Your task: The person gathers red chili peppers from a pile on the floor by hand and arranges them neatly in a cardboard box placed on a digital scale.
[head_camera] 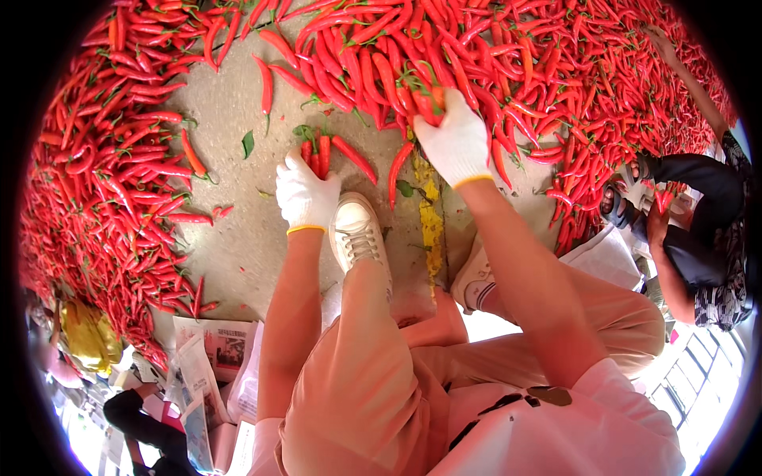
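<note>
In a white knit glove, my left hand [308, 193] grips a small bunch of red chili peppers [315, 156], their green stems pointing away from me. My right hand [455, 143], gloved the same way, holds several red chilies [427, 102] at the near edge of a large chili pile [381, 59]. Loose on the concrete floor between my hands lie a chili [355, 158] and another chili [399, 172]. The fingertips of both hands are partly hidden.
A second chili heap [125, 166] spreads along the left. A yellow line [430, 220] crosses the floor beside my shoe [360, 235]. Newspaper-lined boxes [220, 357] stand at lower left. At right, a seated person [690, 238] has one hand holding chilies and one arm over the pile.
</note>
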